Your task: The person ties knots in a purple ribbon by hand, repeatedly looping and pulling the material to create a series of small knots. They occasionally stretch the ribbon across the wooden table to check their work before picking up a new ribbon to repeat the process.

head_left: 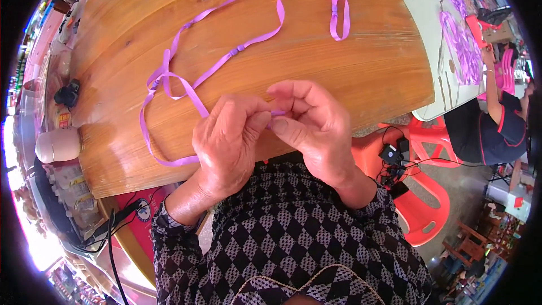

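A long purple ribbon (261,39) lies in loose loops over the wooden table, with small darker purple bead-like pieces (236,51) on it at intervals. One stretch of it runs into my left hand (226,138), whose thumb and forefinger pinch it. Facing it, my right hand (319,130) pinches a bit of the purple ribbon between thumb and forefinger, its other fingers curled loosely. The fingertips of both hands nearly meet just above the table's near edge. Only a small purple bit shows between them; its exact form is mostly hidden.
The wooden table (372,62) spreads ahead. A white marbled table (418,5) at the right bears a heap of purple ribbon (463,56), with another person (485,130) beside it. Red plastic stools (423,209) and a black device with cables (390,153) stand at the lower right.
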Motion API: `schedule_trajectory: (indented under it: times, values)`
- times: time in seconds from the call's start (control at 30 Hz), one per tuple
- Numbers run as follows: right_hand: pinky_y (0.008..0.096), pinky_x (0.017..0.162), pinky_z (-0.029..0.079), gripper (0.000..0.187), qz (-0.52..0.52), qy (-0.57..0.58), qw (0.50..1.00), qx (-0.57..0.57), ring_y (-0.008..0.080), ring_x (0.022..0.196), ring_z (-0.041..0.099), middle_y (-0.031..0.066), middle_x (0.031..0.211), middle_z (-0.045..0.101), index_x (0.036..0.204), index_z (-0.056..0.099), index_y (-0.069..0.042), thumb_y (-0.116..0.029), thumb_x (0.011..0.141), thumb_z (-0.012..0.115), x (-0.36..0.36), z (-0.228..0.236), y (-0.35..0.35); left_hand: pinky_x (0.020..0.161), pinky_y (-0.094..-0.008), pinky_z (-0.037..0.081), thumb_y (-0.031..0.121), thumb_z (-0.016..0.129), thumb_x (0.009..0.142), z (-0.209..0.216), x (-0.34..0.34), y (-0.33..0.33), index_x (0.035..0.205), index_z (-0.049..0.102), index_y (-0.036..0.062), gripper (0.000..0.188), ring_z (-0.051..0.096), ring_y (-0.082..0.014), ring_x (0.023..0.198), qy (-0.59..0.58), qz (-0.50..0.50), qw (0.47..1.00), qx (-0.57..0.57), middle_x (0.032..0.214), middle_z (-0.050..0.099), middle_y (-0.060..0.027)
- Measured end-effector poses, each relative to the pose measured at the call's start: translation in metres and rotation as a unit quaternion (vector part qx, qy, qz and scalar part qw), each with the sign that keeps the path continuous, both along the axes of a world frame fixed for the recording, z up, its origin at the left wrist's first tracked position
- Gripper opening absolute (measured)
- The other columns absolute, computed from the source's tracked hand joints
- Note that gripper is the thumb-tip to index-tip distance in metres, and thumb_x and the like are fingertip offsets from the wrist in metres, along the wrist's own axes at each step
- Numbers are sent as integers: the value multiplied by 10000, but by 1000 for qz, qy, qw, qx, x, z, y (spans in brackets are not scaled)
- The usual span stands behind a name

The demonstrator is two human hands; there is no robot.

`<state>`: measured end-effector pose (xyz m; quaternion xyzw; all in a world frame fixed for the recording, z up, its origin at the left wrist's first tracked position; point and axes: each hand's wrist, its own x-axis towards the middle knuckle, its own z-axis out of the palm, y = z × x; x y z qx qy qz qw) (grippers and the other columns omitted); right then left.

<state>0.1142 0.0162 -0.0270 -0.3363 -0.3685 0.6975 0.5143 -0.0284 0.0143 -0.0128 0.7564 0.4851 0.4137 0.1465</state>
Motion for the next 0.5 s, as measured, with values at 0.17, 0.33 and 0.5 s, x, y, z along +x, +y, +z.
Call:
schedule_trajectory:
  times: [0.17,0.33,0.5]
  values:
    - [236,802,460,390,-16,-142,985,97,114,878,547,89,986,550,1154,435,51,73,800,596,4,-2,-6,549,-316,435,39,615,801,-4,-4,0,837,549,17,79,558,-272,635,-33,-18,993,-111,734,550,-122]
    - [215,721,454,314,2,-154,982,114,94,823,537,79,905,559,1068,461,39,99,783,580,9,-14,-3,537,-277,417,105,596,849,5,-24,13,821,547,4,116,548,-158,626,-95,-124,927,-341,690,549,-55]
    - [196,647,427,255,11,-98,992,74,75,742,521,81,863,563,1007,470,35,95,781,574,11,-9,-5,517,-178,351,230,666,810,14,-30,18,786,565,18,236,487,-58,648,-211,-188,771,-571,733,535,-1]
